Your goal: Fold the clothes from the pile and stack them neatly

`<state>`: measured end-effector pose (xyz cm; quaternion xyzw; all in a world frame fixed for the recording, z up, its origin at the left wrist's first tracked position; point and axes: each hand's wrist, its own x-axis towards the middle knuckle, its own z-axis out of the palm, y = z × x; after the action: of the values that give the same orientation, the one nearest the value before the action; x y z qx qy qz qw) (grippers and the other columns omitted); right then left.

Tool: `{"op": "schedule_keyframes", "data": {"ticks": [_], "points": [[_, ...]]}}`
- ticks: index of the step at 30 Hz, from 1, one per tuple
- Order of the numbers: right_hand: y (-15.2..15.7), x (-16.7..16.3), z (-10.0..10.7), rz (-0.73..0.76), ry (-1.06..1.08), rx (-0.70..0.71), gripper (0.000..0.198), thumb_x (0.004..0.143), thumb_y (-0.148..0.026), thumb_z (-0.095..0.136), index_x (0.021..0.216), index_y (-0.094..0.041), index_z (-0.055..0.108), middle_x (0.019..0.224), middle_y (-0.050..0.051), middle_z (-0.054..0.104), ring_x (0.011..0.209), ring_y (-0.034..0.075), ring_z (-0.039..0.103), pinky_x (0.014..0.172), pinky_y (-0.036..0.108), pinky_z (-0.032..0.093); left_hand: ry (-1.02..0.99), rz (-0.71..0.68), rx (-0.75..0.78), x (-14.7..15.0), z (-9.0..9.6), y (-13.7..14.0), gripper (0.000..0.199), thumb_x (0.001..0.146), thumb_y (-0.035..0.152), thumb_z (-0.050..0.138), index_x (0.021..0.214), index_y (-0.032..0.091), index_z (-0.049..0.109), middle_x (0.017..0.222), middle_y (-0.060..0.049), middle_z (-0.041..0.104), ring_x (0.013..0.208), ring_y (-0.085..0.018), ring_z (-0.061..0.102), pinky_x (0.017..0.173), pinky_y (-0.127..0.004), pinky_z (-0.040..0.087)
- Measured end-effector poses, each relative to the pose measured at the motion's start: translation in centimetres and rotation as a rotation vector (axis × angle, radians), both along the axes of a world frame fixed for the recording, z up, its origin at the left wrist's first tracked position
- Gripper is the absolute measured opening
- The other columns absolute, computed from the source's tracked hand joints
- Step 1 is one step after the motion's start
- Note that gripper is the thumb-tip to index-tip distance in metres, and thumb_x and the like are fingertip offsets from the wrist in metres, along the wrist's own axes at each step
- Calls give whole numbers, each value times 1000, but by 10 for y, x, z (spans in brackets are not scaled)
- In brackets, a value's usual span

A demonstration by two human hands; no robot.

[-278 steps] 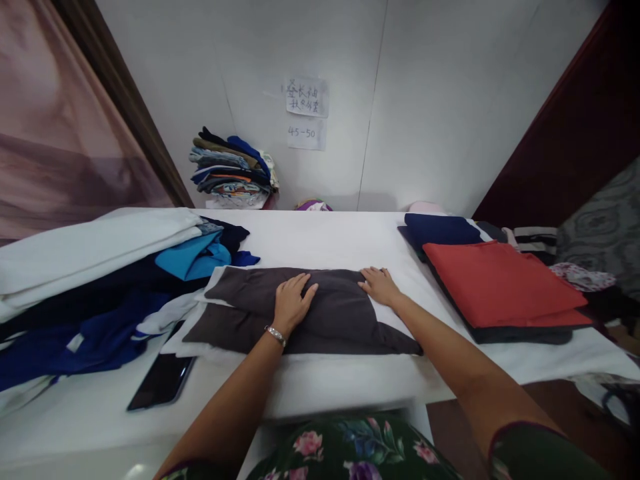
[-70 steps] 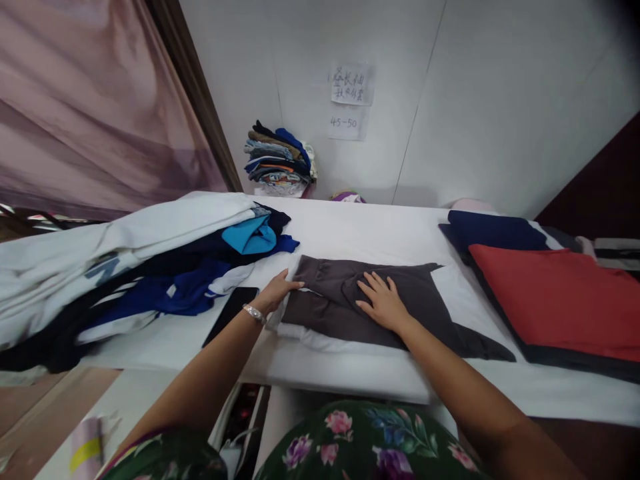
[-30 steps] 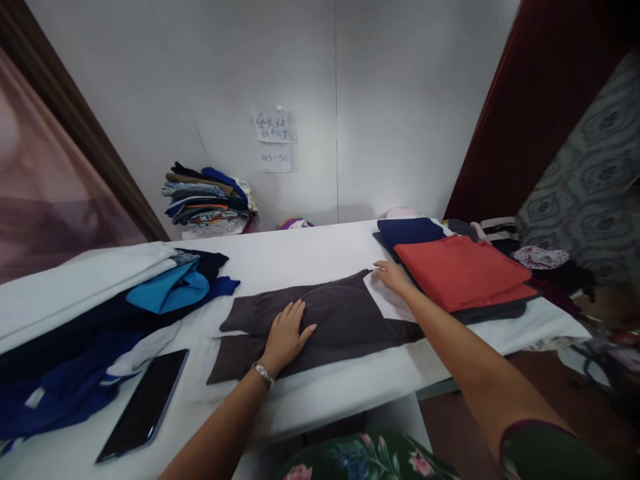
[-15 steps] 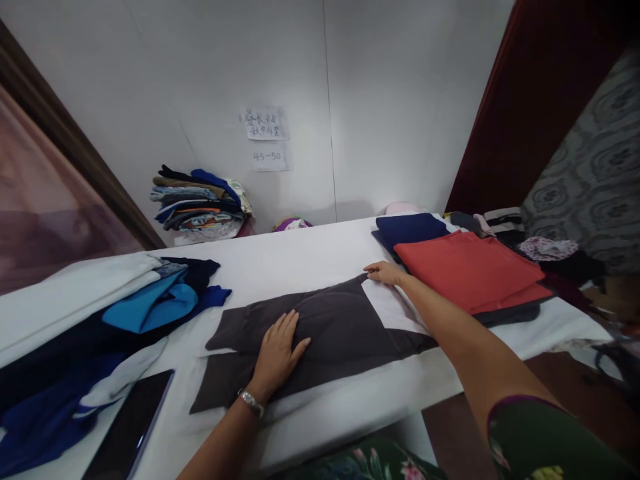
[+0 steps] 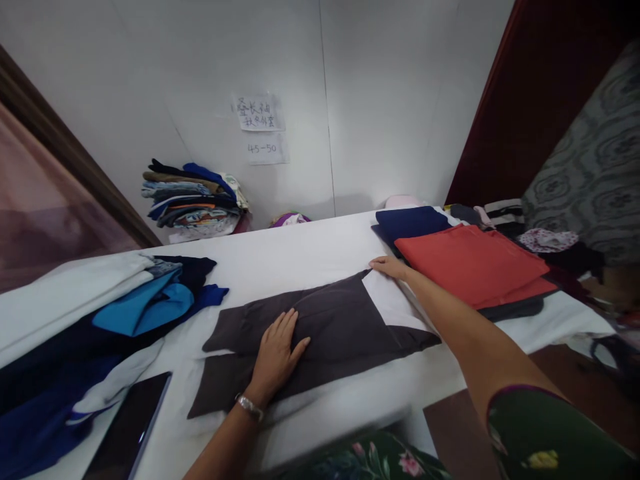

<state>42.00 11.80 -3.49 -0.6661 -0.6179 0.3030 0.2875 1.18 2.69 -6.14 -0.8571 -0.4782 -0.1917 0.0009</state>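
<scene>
A dark grey garment lies spread on the white table, split at its left end into two narrow cuffed parts; I cannot tell whether they are legs or sleeves. A white patch shows at its right end. My left hand rests flat on the middle of the cloth, fingers stretched out, with a bracelet at the wrist. With fingertips pinched together, my right hand has hold of the garment's far right corner. Beside my right forearm lies a folded red garment, on top of other folded clothes.
Loose blue, black and white clothes heap up on the left, with a dark phone in front of them. A tall stack of folded clothes stands by the wall. Folded navy cloth lies behind the red one. Handwritten paper signs hang on the wall.
The camera view has shifted slightly. My right hand has drawn the garment's far corner a little outward to the right; my left hand stays flat on the cloth.
</scene>
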Motion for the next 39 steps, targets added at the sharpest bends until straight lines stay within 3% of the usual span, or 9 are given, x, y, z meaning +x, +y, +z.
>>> {"op": "schedule_keyframes", "data": {"ticks": [5, 9, 15, 21, 26, 32, 39], "points": [[-7, 13, -8, -32, 87, 1, 42, 76, -42, 64, 108, -15, 70, 76, 2, 69, 60, 11, 56, 60, 23, 46, 8, -5, 21, -1, -1, 0, 59, 92, 51, 43, 142, 18, 41, 146, -9, 45, 135, -28, 38, 106, -46, 38], [-6, 14, -12, -44, 102, 6, 37, 74, -37, 64, 101, -14, 72, 65, 0, 64, 56, 11, 52, 58, 23, 43, 1, -21, 37, -3, -3, 3, 60, 92, 52, 43, 140, 17, 42, 145, -9, 47, 134, -28, 40, 106, -46, 39], [0, 14, -25, -51, 111, 36, 21, 72, -30, 61, 86, -19, 73, 79, -1, 69, 71, 14, 58, 68, 24, 45, -26, -20, 43, -5, -3, 4, 61, 90, 54, 46, 139, 17, 44, 142, -10, 49, 132, -28, 44, 107, -46, 40], [3, 18, -27, -31, 136, 27, 28, 74, -29, 58, 95, -18, 72, 78, 1, 70, 66, 14, 59, 64, 25, 47, -69, -8, 6, -8, -1, 2, 59, 90, 53, 47, 140, 21, 43, 143, -9, 48, 132, -26, 45, 109, -46, 39], [10, 9, -11, 97, 166, 83, 37, 70, -20, 63, 107, -22, 70, 110, 2, 69, 89, 15, 62, 82, 26, 48, -100, 6, -34, -11, 0, 1, 54, 92, 50, 45, 139, 22, 44, 143, -7, 49, 132, -25, 44, 110, -46, 38], [15, -10, -9, 253, 175, 38, 35, 68, -19, 65, 102, -18, 72, 91, 4, 71, 79, 15, 63, 78, 27, 50, -135, 11, -66, -7, 6, -1, 52, 93, 51, 40, 134, 21, 50, 141, -8, 51, 132, -25, 45, 110, -46, 37], [15, -7, -12, 272, 135, 36, 40, 73, -23, 60, 111, -16, 68, 96, 5, 70, 82, 15, 63, 78, 28, 49, -148, 18, -87, -5, 7, -2, 54, 92, 54, 39, 133, 21, 51, 141, -8, 52, 131, -26, 45, 110, -46, 37]]}}
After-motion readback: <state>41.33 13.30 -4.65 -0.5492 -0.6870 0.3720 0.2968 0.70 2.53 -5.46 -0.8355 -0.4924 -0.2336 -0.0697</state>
